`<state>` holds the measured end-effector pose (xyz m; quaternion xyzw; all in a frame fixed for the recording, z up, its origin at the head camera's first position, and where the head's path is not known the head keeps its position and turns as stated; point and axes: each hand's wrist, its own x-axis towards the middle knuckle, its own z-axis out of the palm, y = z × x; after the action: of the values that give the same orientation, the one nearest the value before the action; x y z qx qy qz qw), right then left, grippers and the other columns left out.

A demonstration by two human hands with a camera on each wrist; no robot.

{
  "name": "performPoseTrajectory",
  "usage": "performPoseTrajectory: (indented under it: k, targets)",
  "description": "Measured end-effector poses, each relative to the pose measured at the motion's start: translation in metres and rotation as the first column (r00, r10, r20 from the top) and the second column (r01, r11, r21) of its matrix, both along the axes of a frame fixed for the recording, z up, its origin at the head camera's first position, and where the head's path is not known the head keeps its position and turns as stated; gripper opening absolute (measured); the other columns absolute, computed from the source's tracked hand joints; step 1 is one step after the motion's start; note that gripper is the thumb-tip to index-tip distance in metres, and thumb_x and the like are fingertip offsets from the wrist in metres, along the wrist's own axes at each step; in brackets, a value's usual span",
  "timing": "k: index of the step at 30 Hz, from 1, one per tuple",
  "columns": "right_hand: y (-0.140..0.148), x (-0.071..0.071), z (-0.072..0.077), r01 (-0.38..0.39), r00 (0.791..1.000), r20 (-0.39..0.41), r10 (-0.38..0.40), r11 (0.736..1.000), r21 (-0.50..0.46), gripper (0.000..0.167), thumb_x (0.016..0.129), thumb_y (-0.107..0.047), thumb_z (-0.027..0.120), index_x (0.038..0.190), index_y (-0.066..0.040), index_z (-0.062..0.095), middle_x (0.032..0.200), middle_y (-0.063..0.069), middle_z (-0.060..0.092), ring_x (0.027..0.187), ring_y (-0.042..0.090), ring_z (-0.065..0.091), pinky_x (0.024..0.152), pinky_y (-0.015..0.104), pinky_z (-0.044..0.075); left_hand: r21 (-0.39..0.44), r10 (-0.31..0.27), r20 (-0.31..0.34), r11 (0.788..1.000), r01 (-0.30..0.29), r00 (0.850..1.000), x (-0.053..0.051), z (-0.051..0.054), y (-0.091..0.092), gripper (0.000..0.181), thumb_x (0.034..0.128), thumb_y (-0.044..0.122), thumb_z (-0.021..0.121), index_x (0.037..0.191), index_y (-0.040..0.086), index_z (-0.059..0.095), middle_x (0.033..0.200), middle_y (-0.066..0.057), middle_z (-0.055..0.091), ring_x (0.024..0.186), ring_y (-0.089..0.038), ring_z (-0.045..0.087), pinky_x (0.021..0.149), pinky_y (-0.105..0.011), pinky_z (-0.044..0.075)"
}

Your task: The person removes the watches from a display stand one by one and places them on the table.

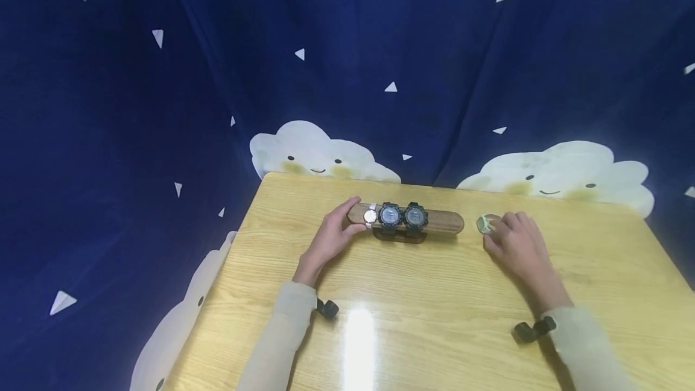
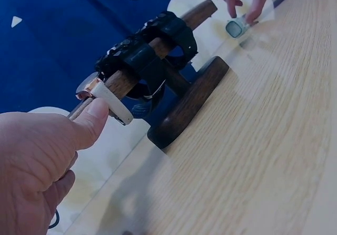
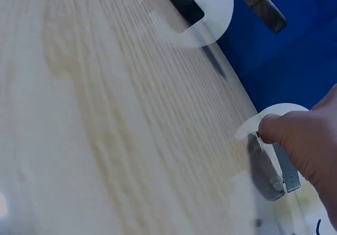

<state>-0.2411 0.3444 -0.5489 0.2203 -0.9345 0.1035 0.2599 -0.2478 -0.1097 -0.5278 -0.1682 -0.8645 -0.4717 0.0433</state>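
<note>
A wooden watch stand [image 1: 446,222] with a horizontal bar carries a white-strapped watch [image 1: 370,216] at its left and two black digital watches, one [image 1: 390,215] beside the other [image 1: 415,216]. My left hand [image 1: 330,235] grips the bar's left end, the thumb close to the white strap in the left wrist view. To the right of the stand, my right hand [image 1: 517,245] pinches a pale green watch [image 1: 483,224] by its strap, low over the table. Its square face [image 2: 235,28] shows in the left wrist view. The right fingertips are partly hidden.
Both hands work above a light wooden table [image 1: 429,300] with a bright glare patch near its front. A dark blue curtain [image 1: 347,29] with white triangles and clouds hangs behind and at the left. Small black devices sit on both wrists.
</note>
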Motion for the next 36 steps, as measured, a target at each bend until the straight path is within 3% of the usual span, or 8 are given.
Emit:
performPoseTrajectory:
  k: [6,11,19,25,30,36]
  targets:
    - [-0.006,0.011,-0.005,0.08,0.997,0.018,-0.078,0.987,-0.136,0.05,0.079,-0.025,0.079,0.122,-0.002,0.073,0.081,0.007,0.051,0.075,0.028,0.042,0.065,0.037,0.031,0.004,-0.004,-0.003,1.0,0.004,1.0,0.0,-0.001,0.0,0.071,0.0922,0.024,0.079,0.156,0.016,0.049,0.158,-0.009,0.051,0.147,-0.026,0.046,0.125,-0.039,0.033]
    - [-0.014,0.018,-0.006,0.114,0.993,0.033,-0.11,0.966,-0.232,0.055,0.078,-0.027,0.08,0.125,-0.001,0.071,0.082,0.011,0.054,0.077,0.029,0.046,0.067,0.039,0.034,0.0,-0.001,-0.009,1.0,0.001,1.0,0.0,-0.001,-0.001,0.072,0.0923,0.026,0.078,0.157,0.017,0.048,0.159,-0.008,0.05,0.148,-0.026,0.046,0.125,-0.04,0.034]
    - [-0.029,0.019,-0.006,0.019,0.996,-0.072,-0.046,0.937,-0.348,0.054,0.078,-0.029,0.081,0.121,0.003,0.072,0.08,0.017,0.061,0.077,0.031,0.05,0.071,0.039,0.035,0.002,0.002,-0.012,1.0,-0.002,1.0,-0.002,-0.001,-0.002,0.073,0.0919,0.024,0.079,0.157,0.017,0.047,0.16,-0.009,0.049,0.148,-0.026,0.045,0.125,-0.041,0.033]
    - [-0.045,0.017,-0.003,-0.102,0.983,-0.179,0.028,0.902,-0.419,0.05,0.082,-0.033,0.075,0.112,0.007,0.073,0.077,0.018,0.059,0.074,0.029,0.049,0.071,0.038,0.036,0.003,0.006,-0.008,1.0,-0.006,1.0,-0.002,-0.002,-0.002,0.072,0.0921,0.023,0.079,0.157,0.017,0.048,0.16,-0.009,0.049,0.149,-0.025,0.044,0.126,-0.039,0.033]
    - [-0.059,0.017,-0.001,-0.145,0.978,-0.201,0.057,0.878,-0.457,0.05,0.084,-0.034,0.072,0.112,0.008,0.073,0.076,0.016,0.057,0.075,0.028,0.046,0.075,0.038,0.037,0.005,-0.002,-0.011,1.0,0.002,1.0,-0.002,-0.003,-0.002,0.072,0.0925,0.023,0.078,0.157,0.017,0.047,0.159,-0.009,0.049,0.149,-0.026,0.044,0.126,-0.04,0.033]
    - [-0.071,0.017,-0.001,-0.174,0.973,-0.216,0.082,0.877,-0.449,0.051,0.084,-0.033,0.073,0.115,0.008,0.072,0.072,0.015,0.051,0.071,0.025,0.041,0.072,0.038,0.035,0.007,-0.007,-0.004,1.0,0.007,1.0,-0.002,-0.005,-0.001,0.073,0.0914,0.024,0.079,0.157,0.017,0.047,0.159,-0.009,0.049,0.148,-0.025,0.045,0.125,-0.038,0.033]
